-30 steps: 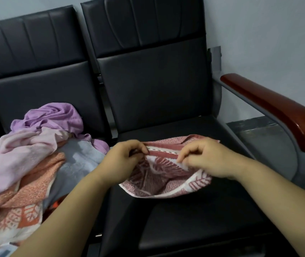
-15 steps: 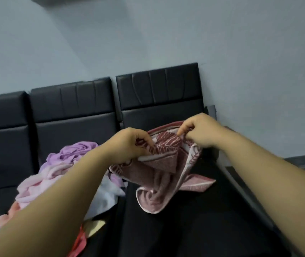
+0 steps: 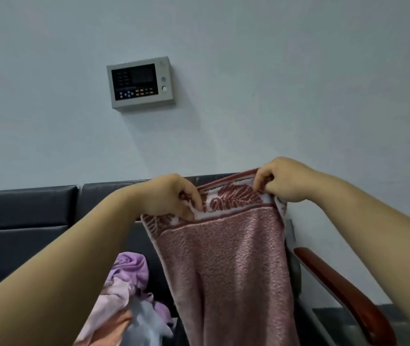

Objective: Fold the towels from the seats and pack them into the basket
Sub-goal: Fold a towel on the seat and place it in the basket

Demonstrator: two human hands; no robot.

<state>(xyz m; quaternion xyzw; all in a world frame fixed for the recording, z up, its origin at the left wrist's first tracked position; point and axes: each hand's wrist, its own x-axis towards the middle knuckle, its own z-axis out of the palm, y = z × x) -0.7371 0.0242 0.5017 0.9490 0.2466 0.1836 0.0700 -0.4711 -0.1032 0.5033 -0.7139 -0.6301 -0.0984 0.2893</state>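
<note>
Pinching the top hem of the towel [image 3: 228, 270], both hands are holding it up in front of the seats [image 3: 24, 221]. The left hand [image 3: 174, 196] is gripping near one upper corner and the right hand [image 3: 283, 179] near the other, with fingers curling over the leaf-patterned border. The hands are sitting apart, the left a little lower, so the hem is slanting down toward that side.

Likely reason for the hold: taking it by the top edge is letting the cloth hang flat under its own weight, squaring it before a first fold.

The towel, pink-red, is dangling between the arms. Its lower end is running out of frame, so I cannot tell whether it is touching the seat.

The pile [image 3: 124, 295] of loose towels (lilac, pale pink, orange, white) is lying crumpled on the seat to the left, just beside the hanging cloth. By the look of it, these are waiting their turn, and the task is nowhere near done.

A reddish armrest [image 3: 343, 295] is angling past on the right. A grey panel [image 3: 140, 82] is showing on the wall above the backrests. The basket is not showing anywhere in view.
</note>
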